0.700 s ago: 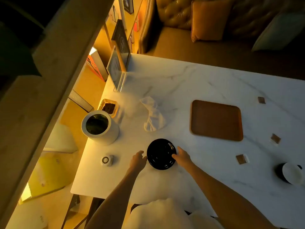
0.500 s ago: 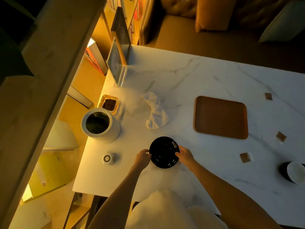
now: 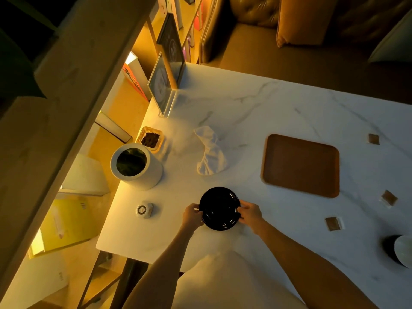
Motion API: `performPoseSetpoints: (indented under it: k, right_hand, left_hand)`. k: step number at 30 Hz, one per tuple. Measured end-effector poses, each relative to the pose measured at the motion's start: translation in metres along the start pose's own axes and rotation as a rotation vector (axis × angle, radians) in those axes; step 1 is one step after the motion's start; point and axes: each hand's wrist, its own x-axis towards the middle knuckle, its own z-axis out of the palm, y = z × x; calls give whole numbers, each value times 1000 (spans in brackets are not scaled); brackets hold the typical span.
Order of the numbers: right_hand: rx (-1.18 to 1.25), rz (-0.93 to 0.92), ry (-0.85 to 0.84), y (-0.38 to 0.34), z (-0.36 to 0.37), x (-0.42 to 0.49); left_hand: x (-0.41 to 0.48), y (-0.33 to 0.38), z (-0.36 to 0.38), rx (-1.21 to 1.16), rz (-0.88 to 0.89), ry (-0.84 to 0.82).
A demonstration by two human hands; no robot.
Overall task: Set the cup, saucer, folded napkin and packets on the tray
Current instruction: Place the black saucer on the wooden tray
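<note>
A black saucer (image 3: 219,208) lies on the white marble table (image 3: 256,112) near its front edge. My left hand (image 3: 192,216) grips the saucer's left rim and my right hand (image 3: 249,214) grips its right rim. A crumpled white napkin (image 3: 210,152) lies behind the saucer. The brown square tray (image 3: 301,165) sits bare to the right. Three brown packets lie around the tray: one (image 3: 373,139) at its far right, one (image 3: 389,198) to its right, one (image 3: 332,223) in front. A dark cup (image 3: 398,249) with a pale inside stands at the right edge of view.
A white cylindrical pot (image 3: 136,166) stands at the table's left edge, with a small glass dish (image 3: 150,139) behind it and a small round white device (image 3: 144,210) in front. A clear sign stand (image 3: 161,85) is at the back left corner. A sofa lies beyond the table.
Both hands have closed in from beside the saucer onto its rim. The view has shifted slightly.
</note>
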Motion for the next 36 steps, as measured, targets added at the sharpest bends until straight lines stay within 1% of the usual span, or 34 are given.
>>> performPoseSetpoints:
  k: [4, 8, 15, 22, 30, 36]
  right_hand:
    - [24, -47, -4, 1, -24, -6]
    - [102, -42, 23, 8, -61, -8]
    - [209, -50, 76, 15, -139, 5]
    - [293, -77, 136, 2, -203, 38]
    - [372, -52, 128, -32, -244, 103]
    - [347, -47, 169, -53, -255, 141]
  left_hand:
    - [-9, 6, 14, 38, 42, 50]
    - [-16, 20, 43, 118, 77, 63]
    - [-13, 65, 114, 187, 123, 26]
    - [7, 119, 181, 263, 201, 5]
    - [46, 180, 225, 370, 200, 43]
    - [77, 200, 241, 441, 193, 64]
